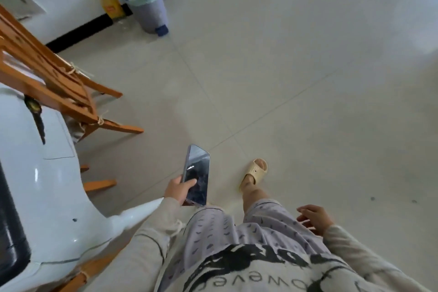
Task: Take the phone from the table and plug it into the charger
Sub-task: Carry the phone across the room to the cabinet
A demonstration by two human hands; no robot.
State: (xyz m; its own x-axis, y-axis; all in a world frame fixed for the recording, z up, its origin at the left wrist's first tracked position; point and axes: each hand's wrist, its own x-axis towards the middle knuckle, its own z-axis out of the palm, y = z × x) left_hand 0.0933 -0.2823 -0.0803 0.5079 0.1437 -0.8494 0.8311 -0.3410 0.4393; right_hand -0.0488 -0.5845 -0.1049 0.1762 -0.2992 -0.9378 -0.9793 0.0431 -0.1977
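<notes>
My left hand grips a dark phone by its lower end, thumb across the black screen, which faces up. The phone is held low over the tiled floor, in front of my legs. My right hand hangs at my right side with fingers loosely spread and nothing in it. No charger or cable shows in the head view.
A white glossy table with a wristwatch on it fills the left. Wooden chairs stand beside it. A grey pedal bin and a yellow bottle stand by the far wall. My foot in a beige slipper steps on open floor.
</notes>
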